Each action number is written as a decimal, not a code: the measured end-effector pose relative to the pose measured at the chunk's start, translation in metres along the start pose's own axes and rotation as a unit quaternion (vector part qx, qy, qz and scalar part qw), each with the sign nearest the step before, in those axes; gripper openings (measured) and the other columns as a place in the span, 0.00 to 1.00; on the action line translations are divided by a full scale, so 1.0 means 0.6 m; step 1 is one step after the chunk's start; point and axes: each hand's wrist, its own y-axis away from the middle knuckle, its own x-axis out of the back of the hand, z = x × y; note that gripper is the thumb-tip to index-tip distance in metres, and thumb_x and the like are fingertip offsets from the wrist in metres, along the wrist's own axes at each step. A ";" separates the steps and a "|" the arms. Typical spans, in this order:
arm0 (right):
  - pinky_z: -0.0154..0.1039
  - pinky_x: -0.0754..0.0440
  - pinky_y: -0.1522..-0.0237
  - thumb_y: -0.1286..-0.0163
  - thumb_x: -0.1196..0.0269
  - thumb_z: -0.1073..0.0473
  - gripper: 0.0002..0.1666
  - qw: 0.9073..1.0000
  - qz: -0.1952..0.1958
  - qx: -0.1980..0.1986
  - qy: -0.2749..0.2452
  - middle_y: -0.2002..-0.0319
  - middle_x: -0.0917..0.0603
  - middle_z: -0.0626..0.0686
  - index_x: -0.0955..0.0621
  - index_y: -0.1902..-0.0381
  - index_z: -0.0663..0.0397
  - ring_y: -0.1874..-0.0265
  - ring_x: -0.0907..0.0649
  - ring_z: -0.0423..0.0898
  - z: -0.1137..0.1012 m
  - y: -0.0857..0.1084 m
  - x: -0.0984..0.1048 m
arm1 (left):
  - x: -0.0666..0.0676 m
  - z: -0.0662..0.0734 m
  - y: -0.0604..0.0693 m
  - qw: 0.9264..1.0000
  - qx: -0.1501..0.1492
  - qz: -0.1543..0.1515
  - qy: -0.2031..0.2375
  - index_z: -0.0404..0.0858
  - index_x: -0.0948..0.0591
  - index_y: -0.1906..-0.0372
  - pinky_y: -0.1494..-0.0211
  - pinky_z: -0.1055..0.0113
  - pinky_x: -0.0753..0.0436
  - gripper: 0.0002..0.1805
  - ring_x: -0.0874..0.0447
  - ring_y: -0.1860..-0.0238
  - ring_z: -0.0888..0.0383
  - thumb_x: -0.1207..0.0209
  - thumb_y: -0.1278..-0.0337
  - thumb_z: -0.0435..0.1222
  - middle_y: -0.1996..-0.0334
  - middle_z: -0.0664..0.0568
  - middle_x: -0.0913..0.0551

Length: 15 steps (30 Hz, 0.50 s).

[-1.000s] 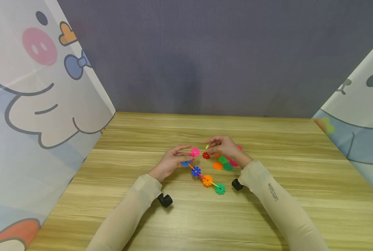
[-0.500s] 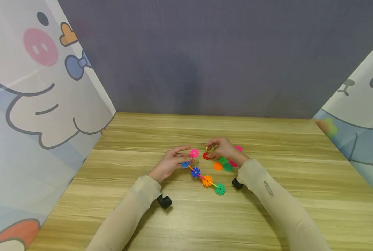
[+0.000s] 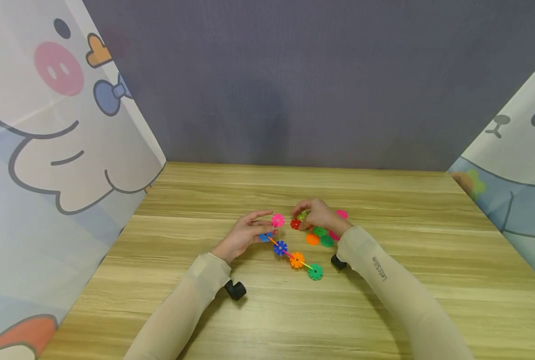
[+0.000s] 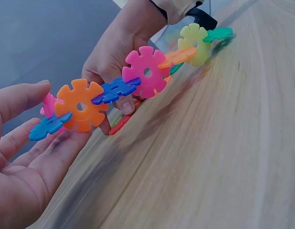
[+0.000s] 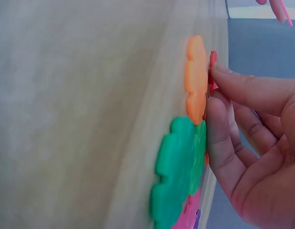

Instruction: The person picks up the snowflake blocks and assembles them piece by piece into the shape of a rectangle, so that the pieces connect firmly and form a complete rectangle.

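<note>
My left hand [image 3: 245, 233] pinches one end of a chain of interlocking snowflake discs [image 3: 283, 249]. In the left wrist view, thumb and fingers close about its pink disc [image 4: 48, 106], beside a light blue disc [image 4: 48, 127] and an orange disc [image 4: 71, 114]. The chain slants toward me, raised off the table, ending in a green disc [image 3: 311, 274]. My right hand [image 3: 320, 214] reaches down to the tabletop, thumb and finger pinching the edges of a loose red disc [image 3: 293, 225]. A yellow-green disc [image 3: 302, 215] lies under its fingers, partly hidden.
Beside and under the right hand lie loose discs: an orange one [image 3: 312, 239], green ones [image 3: 326, 241] and pink ones [image 3: 342, 214]. Behind the wooden table [image 3: 231, 185] rises a grey panel [image 3: 249, 100]. Printed cartoon sheets flank both sides.
My right hand has shifted slightly left and toward me around the red disc, uncovering more of the yellow-green disc. My left hand keeps its hold on the chain almost unmoved.
</note>
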 end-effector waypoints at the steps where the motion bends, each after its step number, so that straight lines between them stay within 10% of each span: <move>1: 0.42 0.15 0.73 0.49 0.31 0.80 0.26 1.000 0.000 0.002 0.002 0.52 0.16 0.59 0.17 0.49 0.65 0.78 0.19 0.47 0.000 0.000 -0.001 | 0.000 0.000 0.000 1.000 -0.002 -0.001 0.000 0.29 0.36 0.27 0.46 0.56 0.18 0.31 0.13 0.55 0.54 0.45 0.33 0.23 0.52 0.48 0.16; 15: 0.40 0.17 0.75 0.50 0.29 0.79 0.28 1.000 -0.001 -0.004 0.022 0.57 0.19 0.59 0.16 0.49 0.66 0.77 0.22 0.47 -0.001 0.001 -0.005 | 0.002 -0.005 -0.002 1.000 -0.009 -0.010 0.005 0.28 0.37 0.27 0.49 0.59 0.17 0.30 0.13 0.56 0.55 0.46 0.32 0.23 0.54 0.51 0.15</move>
